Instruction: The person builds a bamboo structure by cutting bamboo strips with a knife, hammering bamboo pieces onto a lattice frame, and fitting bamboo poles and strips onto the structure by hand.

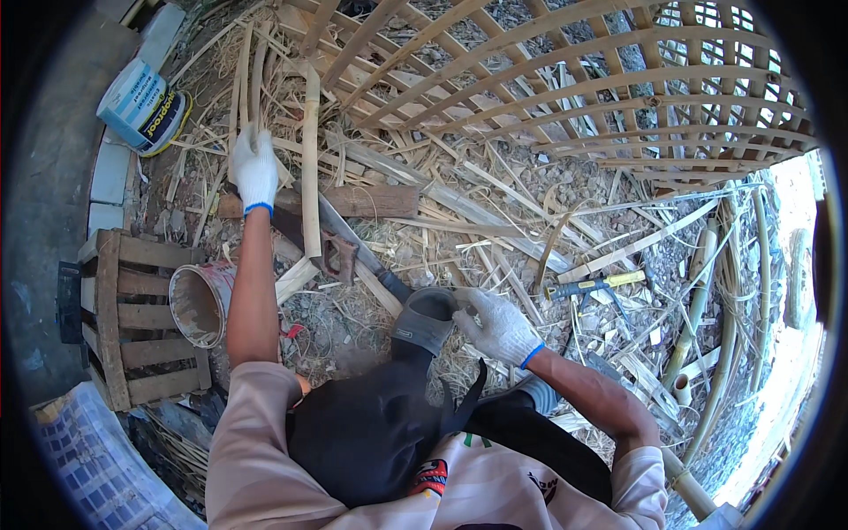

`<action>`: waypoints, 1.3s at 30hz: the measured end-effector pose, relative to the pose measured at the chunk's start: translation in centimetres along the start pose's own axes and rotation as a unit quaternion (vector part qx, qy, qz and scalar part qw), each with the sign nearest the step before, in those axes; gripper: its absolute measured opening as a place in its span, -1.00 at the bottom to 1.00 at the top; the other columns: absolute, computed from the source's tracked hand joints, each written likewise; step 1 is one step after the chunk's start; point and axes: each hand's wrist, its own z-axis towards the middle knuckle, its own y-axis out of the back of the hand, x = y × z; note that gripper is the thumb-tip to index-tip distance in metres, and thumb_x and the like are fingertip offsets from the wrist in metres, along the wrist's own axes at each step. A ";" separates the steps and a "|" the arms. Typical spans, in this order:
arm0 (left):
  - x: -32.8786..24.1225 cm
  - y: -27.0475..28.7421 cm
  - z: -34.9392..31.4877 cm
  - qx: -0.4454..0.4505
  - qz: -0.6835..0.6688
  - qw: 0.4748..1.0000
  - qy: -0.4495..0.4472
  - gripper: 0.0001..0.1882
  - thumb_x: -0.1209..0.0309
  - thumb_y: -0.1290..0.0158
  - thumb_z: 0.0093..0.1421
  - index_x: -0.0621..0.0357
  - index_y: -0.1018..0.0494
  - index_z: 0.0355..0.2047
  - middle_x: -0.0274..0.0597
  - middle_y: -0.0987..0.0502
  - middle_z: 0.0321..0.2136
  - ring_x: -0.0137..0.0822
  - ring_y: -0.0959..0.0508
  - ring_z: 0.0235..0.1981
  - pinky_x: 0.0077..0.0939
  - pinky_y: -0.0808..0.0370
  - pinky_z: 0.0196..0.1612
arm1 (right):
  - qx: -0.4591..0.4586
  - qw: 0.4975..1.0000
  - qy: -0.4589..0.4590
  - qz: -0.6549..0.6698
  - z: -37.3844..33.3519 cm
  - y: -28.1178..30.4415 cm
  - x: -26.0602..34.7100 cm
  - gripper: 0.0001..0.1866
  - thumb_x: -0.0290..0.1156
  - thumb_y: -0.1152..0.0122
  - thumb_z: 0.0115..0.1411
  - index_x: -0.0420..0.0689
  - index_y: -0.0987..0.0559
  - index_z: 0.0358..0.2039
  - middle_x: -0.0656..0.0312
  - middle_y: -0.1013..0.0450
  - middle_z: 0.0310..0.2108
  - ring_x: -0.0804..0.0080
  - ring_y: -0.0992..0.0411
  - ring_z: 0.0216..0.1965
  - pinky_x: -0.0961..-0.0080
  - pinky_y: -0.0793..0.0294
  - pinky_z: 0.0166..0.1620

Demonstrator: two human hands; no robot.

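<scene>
My left hand, in a white knit glove with a blue cuff, reaches forward and is closed round thin bamboo strips. The strips stretch away from it over the littered ground. In a matching glove, my right hand is beside the top of a grey rubber boot on my leg. Its fingers are apart, with nothing visible between them. A wider bamboo slat lies to the right of my left hand, and below it is a handsaw with a brown handle.
A woven bamboo lattice curves across the far right. At left are a white-and-blue bucket, a dirty open bucket and a wooden crate. A yellow-handled tool, a wooden board and bamboo poles lie around.
</scene>
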 end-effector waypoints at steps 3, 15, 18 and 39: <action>-3.5 2.1 -9.1 0.031 -0.042 0.999 0.013 -0.50 0.27 -0.02 0.42 0.41 -0.43 0.22 0.20 -0.52 0.16 0.02 -0.52 0.20 -0.23 -0.37 0.30 | -0.005 0.998 0.027 -0.048 2.1 0.5 -0.3 -0.64 -0.26 -0.23 0.32 -0.15 -0.55 0.06 -0.14 -0.58 -0.16 -0.19 -0.55 -0.09 0.01 -0.53 -0.02; -1.2 4.4 -31.6 0.243 -0.251 0.791 0.503 -0.61 0.18 -0.07 0.46 0.25 -0.49 0.09 -0.20 -0.63 -0.26 -0.37 -0.64 -0.26 -0.44 -0.61 -0.19 | 0.257 0.965 0.025 -0.054 10.5 -2.2 -3.1 -0.62 -0.13 -0.20 0.26 -0.04 -0.68 -0.01 0.01 -0.65 -0.08 -0.01 -0.59 0.00 0.18 -0.55 0.06; -1.3 3.5 -30.0 0.287 -0.241 0.779 0.502 -0.64 0.18 -0.10 0.44 0.24 -0.50 0.01 -0.19 -0.62 -0.27 -0.34 -0.66 -0.27 -0.39 -0.63 -0.21 | 0.234 0.958 0.129 -0.101 9.7 -2.9 -3.9 -0.63 -0.24 -0.28 0.18 0.01 -0.63 0.01 0.05 -0.62 -0.08 0.01 -0.58 0.02 0.12 -0.57 0.03; 0.5 -0.2 -26.5 0.400 -0.359 0.676 0.505 -0.31 -0.04 0.06 0.48 0.21 -0.26 0.40 -0.05 -0.34 0.38 -0.11 -0.33 0.37 -0.22 -0.28 0.33 | 0.124 0.963 -0.018 -0.238 4.5 6.2 -2.0 -0.53 -0.26 -0.47 -0.13 -0.10 -0.70 -0.13 0.01 -0.63 -0.18 -0.01 -0.62 -0.10 0.14 -0.63 -0.13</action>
